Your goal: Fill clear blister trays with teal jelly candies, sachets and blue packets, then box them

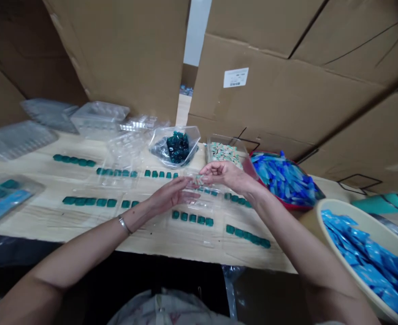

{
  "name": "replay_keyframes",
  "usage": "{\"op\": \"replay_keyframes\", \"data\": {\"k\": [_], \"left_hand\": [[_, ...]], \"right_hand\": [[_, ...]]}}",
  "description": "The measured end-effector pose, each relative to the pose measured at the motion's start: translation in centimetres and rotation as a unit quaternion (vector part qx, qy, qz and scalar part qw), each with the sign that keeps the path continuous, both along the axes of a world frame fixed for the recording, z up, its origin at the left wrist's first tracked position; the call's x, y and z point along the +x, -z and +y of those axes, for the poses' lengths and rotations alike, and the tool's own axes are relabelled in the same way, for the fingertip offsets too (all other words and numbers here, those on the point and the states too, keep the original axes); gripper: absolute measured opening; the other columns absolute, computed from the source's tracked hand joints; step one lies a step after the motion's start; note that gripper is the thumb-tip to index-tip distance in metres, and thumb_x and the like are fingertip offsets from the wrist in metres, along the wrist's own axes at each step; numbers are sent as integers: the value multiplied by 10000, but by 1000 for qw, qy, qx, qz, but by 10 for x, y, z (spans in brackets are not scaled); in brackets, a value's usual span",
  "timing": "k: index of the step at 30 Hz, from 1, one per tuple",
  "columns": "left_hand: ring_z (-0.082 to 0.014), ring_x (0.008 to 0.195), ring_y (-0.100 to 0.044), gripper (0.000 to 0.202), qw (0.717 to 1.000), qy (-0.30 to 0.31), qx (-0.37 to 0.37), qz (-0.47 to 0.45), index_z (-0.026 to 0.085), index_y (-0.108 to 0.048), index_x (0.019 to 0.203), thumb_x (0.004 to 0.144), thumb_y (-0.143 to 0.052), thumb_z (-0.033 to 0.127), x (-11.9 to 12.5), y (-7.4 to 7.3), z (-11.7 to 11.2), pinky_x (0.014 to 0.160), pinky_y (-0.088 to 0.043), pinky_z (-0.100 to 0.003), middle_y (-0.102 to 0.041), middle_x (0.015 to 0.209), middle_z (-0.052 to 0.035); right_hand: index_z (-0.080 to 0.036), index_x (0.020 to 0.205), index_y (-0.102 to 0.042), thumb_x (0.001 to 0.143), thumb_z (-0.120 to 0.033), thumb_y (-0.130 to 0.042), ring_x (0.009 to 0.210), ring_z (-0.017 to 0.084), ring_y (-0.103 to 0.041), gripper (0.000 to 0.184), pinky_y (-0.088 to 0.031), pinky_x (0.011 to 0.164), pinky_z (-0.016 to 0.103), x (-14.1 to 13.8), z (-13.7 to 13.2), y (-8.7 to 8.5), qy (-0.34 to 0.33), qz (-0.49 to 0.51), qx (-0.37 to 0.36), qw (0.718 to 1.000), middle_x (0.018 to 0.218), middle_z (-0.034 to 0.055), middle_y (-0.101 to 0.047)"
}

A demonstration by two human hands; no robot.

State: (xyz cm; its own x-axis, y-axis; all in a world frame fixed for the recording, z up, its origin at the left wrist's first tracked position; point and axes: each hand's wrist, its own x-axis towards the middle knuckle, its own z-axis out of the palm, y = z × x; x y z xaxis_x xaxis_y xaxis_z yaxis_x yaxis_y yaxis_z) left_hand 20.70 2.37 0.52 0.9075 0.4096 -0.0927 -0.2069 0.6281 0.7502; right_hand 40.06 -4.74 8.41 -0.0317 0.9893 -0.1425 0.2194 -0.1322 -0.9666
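Quick look from the head cam: L hand (169, 195) and R hand (227, 176) are up over the worktop (66, 225), meeting around a small pale piece (197, 179), too small to ID tbh. R grip is a narrow pinch on it, fingertips curled in. L fingers (181, 183) stretch out almost flat toward it, can't tell if they're actually holding it. The piece sits right above a clear blister tray (199, 203), w/ rows of teal squares (192, 218) laid out on the wood around it. Just past the hands there's a clear bag of dark teal cubes (177, 146), w/ a tub of pale tiles (222, 153) beside it. Over on the R: a red-rimmed basin of blue packets (285, 180) and a cream bowl (334, 212) of more.

Risk imo: the piece is tiny, so a loose pinch could drop it. A wrist dropping low could also knock the teal rows out of line or shove the thin tray along.
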Motion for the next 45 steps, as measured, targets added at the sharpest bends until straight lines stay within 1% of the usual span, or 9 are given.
{"op": "replay_keyframes", "data": {"k": [6,11,18,22,30,36,40,42,45], "left_hand": [[-200,893,-644,217,998,5,-5,-68,150,-623,1026,873,-560,290,0,8,1,841,-504,-416,-635,1070,-103],[-182,885,-615,210,998,4,-7,-68,147,-627,1022,869,-564,277,-2,6,-2,804,-523,-404,-610,1080,-101],[-119,806,-606,210,999,-34,-7,-8,156,-637,1030,847,-603,253,-1,7,-4,623,-504,-212,-617,1054,-64],[-126,783,-618,192,1000,-15,-13,-15,148,-651,1006,840,-609,234,0,6,-4,662,-510,-248,-645,1002,-58],[-162,843,-636,195,1000,0,-12,-28,126,-652,1011,880,-550,229,-1,2,-3,789,-509,-341,-659,1014,-82],[-138,791,-638,194,1000,3,-5,-17,124,-645,1020,872,-560,216,0,4,-2,720,-516,-275,-659,997,-78],[-144,800,-639,224,1000,13,2,-28,123,-636,1048,880,-550,244,0,5,0,732,-522,-284,-652,1000,-83],[-161,833,-641,237,999,13,4,-29,130,-626,1071,887,-539,252,-1,5,0,767,-525,-322,-644,1037,-92],[-174,850,-644,235,999,9,3,-31,134,-626,1069,882,-545,252,-2,4,-1,776,-527,-345,-635,1084,-101]], "right_hand": [[-171,809,-678,743,-273,-671,592,98,-566,122,-425,561,218,-33,0,14,-50,-178,29,982,688,-9,-659],[-180,733,-680,760,-142,-611,595,99,-549,83,-371,557,211,-51,-7,16,-6,-337,67,939,642,-26,-636],[-175,747,-658,806,-113,-548,778,161,-573,140,-414,728,268,-74,-23,28,31,-469,152,870,798,48,-655],[-163,778,-658,834,-154,-544,838,196,-522,128,-414,746,306,-75,-29,41,82,-510,196,833,839,83,-577],[-197,921,-677,820,-213,-635,806,158,-535,110,-417,726,273,-57,-35,39,80,-380,224,894,809,27,-551],[-181,710,-657,813,-179,-631,760,152,-534,107,-406,736,285,-62,-29,39,54,-405,227,884,737,20,-564],[-184,816,-672,808,-206,-650,764,150,-530,32,-410,725,277,-60,-27,37,54,-398,230,887,765,18,-567],[-190,892,-685,810,-233,-655,793,155,-530,98,-412,724,276,-54,-28,34,37,-404,234,884,813,30,-566],[-188,867,-695,810,-247,-655,817,167,-530,92,-414,729,290,-50,-29,33,20,-431,231,872,846,45,-559]]}}
